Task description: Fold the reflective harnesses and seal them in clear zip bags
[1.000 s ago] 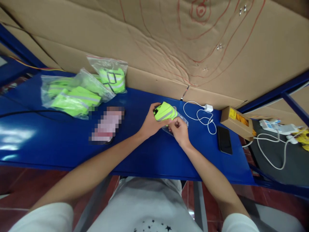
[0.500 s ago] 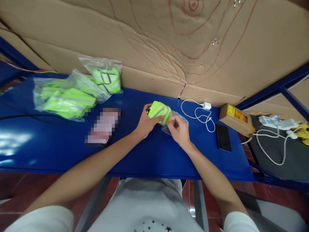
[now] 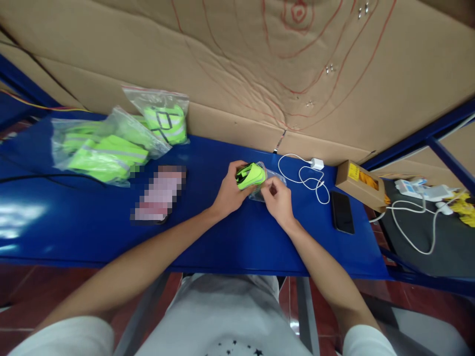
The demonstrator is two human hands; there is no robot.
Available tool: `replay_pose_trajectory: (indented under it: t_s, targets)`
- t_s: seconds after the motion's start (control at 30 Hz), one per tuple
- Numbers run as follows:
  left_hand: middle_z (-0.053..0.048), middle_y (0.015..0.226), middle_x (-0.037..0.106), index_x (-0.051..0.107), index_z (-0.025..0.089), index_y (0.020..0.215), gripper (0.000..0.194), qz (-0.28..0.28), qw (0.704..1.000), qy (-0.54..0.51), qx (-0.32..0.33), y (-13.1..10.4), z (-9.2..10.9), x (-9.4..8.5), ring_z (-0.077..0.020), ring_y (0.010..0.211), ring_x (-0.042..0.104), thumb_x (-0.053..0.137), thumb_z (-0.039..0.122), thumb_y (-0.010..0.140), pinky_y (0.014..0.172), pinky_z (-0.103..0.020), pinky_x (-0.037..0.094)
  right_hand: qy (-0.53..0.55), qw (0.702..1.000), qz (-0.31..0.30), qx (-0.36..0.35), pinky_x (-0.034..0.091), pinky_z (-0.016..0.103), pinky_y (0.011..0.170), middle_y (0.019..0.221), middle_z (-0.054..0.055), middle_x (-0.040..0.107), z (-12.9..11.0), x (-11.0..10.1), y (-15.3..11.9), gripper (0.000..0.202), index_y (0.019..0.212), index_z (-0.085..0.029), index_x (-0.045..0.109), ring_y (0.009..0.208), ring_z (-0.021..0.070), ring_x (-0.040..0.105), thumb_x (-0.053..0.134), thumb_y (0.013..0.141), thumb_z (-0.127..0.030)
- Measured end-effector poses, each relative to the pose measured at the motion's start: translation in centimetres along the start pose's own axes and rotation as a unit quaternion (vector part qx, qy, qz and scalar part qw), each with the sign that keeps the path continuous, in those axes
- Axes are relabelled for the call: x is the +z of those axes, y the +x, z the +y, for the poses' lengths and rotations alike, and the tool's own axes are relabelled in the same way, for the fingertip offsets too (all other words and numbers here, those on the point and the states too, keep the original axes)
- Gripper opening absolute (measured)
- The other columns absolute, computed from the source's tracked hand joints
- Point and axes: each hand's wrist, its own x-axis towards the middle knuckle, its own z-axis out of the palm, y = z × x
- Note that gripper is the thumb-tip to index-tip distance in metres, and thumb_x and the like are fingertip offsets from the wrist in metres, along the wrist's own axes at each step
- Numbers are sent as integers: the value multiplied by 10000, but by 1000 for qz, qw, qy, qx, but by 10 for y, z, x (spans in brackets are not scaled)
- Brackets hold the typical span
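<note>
My left hand is wrapped around a folded neon-yellow reflective vest, whose dark trim shows at the near-left end. The vest's right end sits at the mouth of a clear plastic bag lying on the table. With thumb and fingers pinched together, my right hand holds the edge of that bag beside the vest. How far the vest reaches into the bag is partly hidden by my fingers.
On the blue table, several bagged neon vests lie at the left, near a pixelated phone-like object. To the right are a white charger cable, a black phone and an open cardboard box. A cardboard wall stands behind.
The vest has tilted and moved slightly right toward the bag, its folded end with dark trim now showing. My left hand has shifted right with it; the right hand stays pinched.
</note>
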Motion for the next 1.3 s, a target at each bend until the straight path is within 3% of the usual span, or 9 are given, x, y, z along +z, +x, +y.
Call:
replay_pose_trajectory:
  t_s: [0.2,0.3,0.4,0.5,0.63,0.77,0.93,1.1,1.3]
  targets:
    - [-82,1209,647,443,247,1313,737,-51,996,-44,-53,8,3,-8,-239,1037,686,850,327,704,907,-380,543,-64,994,-42,-73,492,299,660,720,-4,630,-9,-10,0,282,831,-239,585,638,153,581,559,1010,-455]
    - [-56,1168,628,477,247,1271,758,-126,985,-78,-82,10,12,-16,-218,990,671,869,259,622,828,-337,560,-132,979,-5,-157,541,438,959,1138,109,710,-10,-31,9,441,1109,-235,656,1051,274,679,748,866,-593]
    - [-20,1100,628,533,263,1239,753,-238,957,-103,-133,9,24,-24,-201,943,659,855,164,565,719,-280,546,-116,959,-133,-224,415,551,1184,1557,140,510,-16,-47,14,792,1454,-284,539,1454,361,485,825,790,-608]
    - [-6,1031,658,550,300,1281,780,-298,907,-192,-229,9,33,-29,-194,849,676,837,134,575,627,-262,517,-46,949,-240,-201,517,456,1094,1404,84,649,-21,-48,11,589,1395,-319,595,1296,294,634,781,875,-524]
    - [-58,1027,733,625,286,1262,698,-226,875,-333,-269,10,39,-27,-254,898,743,913,319,628,732,-365,595,-5,990,-64,-126,573,398,947,1205,57,719,-21,-39,6,432,1246,-282,630,1063,241,699,772,886,-473]
    - [-125,1169,763,691,240,1259,697,-241,897,-291,-230,2,44,-14,-308,1026,761,969,385,637,857,-442,629,30,995,49,-81,587,379,863,1167,59,708,-19,-36,6,460,1254,-272,600,987,226,683,757,881,-491]
    - [-109,1116,799,785,210,1122,449,-313,903,-232,-184,-3,47,-12,-310,1021,771,877,475,772,872,-457,638,30,992,-87,-91,566,419,1011,1396,63,655,-24,-53,11,505,1402,-310,595,1203,267,659,684,947,-510]
    - [-119,1167,790,776,196,1162,495,-346,890,-228,-192,-1,46,-17,-309,1042,769,897,443,751,907,-450,625,46,982,-183,-28,606,380,898,1180,34,729,-20,-74,15,360,1283,-310,666,1028,235,708,691,958,-463]
    - [-111,1226,759,720,146,1216,527,-359,886,-211,-203,-7,40,-10,-245,1065,730,820,492,833,947,-360,556,-59,966,-202,-153,550,426,1059,1423,78,611,-21,-77,14,475,1475,-300,519,1252,244,633,566,1003,-274]
